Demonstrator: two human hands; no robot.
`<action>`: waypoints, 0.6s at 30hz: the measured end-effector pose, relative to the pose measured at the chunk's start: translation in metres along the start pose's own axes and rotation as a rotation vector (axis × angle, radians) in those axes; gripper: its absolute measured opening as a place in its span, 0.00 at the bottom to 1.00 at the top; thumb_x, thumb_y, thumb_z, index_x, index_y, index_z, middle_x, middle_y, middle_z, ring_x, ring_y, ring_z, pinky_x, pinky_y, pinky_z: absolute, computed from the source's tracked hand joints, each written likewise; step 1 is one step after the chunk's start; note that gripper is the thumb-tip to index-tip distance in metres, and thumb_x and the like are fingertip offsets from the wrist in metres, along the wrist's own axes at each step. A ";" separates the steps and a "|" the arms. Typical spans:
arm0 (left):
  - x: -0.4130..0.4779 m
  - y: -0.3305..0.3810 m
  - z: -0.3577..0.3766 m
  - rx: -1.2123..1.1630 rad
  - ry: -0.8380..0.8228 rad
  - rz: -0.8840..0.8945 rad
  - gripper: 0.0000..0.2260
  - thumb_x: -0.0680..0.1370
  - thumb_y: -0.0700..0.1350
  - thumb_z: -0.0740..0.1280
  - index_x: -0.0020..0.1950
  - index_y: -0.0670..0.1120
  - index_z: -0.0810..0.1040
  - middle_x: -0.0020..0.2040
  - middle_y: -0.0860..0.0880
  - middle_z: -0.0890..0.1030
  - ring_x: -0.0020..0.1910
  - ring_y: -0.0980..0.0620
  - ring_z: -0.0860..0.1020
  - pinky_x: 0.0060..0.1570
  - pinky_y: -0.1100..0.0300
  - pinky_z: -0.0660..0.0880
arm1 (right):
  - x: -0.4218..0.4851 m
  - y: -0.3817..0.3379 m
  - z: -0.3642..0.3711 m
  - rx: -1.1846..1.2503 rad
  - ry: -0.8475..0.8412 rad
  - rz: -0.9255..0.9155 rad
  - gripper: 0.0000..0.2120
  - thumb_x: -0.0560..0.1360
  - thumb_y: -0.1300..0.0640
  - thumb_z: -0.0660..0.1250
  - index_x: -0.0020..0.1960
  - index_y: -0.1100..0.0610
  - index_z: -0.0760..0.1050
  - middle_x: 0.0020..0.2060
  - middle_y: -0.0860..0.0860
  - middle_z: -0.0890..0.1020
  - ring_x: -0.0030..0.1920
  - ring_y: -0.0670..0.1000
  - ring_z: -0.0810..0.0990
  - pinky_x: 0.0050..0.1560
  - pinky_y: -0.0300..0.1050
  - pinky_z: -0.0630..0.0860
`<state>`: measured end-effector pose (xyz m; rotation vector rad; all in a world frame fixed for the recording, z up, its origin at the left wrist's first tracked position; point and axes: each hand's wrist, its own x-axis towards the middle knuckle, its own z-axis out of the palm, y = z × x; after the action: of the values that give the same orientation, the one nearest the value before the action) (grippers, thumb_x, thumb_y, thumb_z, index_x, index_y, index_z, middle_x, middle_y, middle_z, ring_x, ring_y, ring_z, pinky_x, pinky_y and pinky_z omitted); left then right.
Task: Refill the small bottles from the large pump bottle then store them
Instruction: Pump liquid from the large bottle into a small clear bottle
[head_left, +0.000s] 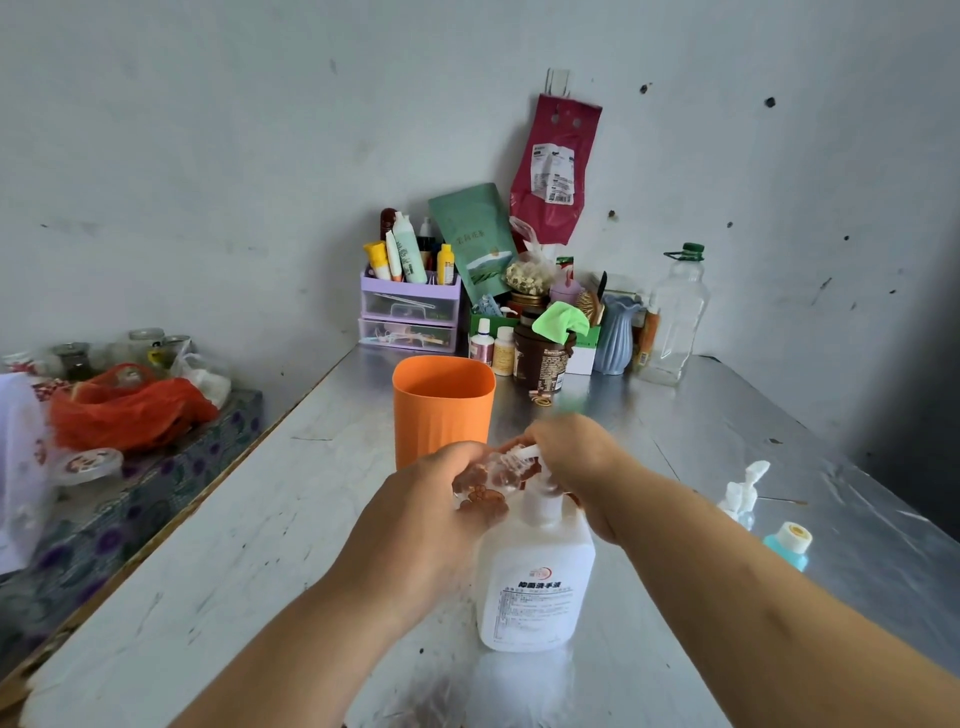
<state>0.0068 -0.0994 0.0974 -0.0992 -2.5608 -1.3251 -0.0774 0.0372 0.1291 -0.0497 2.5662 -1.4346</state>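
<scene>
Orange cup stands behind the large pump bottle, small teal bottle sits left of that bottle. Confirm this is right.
Not quite: the head view shows the small teal bottle right of the large pump bottle, not left. The orange cup does stand behind it.

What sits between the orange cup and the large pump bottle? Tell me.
In the head view, the left hand, holding a small clear bottle, sits between the orange cup and the large pump bottle.

place: home, toiletry corner | shown by: lilac drawer organiser (410, 306) of cosmetic tubes, blue vase (615, 332), upper centre against scuffed wall (208, 156)
</scene>
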 end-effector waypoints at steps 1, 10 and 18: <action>0.000 -0.001 0.000 0.002 -0.002 -0.001 0.12 0.75 0.50 0.72 0.48 0.68 0.74 0.48 0.64 0.81 0.48 0.65 0.78 0.50 0.58 0.77 | 0.001 0.002 0.000 0.018 -0.004 0.012 0.15 0.77 0.65 0.52 0.45 0.64 0.78 0.32 0.53 0.72 0.29 0.48 0.65 0.21 0.35 0.60; 0.001 -0.009 0.002 0.070 -0.018 -0.024 0.13 0.76 0.51 0.70 0.58 0.64 0.75 0.47 0.67 0.77 0.49 0.67 0.75 0.50 0.64 0.75 | 0.006 0.008 0.011 -0.015 -0.036 -0.029 0.17 0.78 0.68 0.53 0.55 0.68 0.79 0.37 0.53 0.77 0.36 0.51 0.71 0.35 0.39 0.68; -0.003 0.002 -0.002 0.079 -0.012 -0.034 0.09 0.77 0.50 0.70 0.55 0.61 0.76 0.51 0.60 0.81 0.49 0.60 0.78 0.52 0.55 0.77 | 0.004 0.006 0.010 0.144 -0.001 0.073 0.16 0.75 0.61 0.55 0.52 0.67 0.80 0.37 0.56 0.79 0.38 0.53 0.72 0.40 0.45 0.66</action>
<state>0.0100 -0.0995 0.0993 -0.0489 -2.6321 -1.2362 -0.0792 0.0315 0.1180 0.0633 2.4299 -1.5858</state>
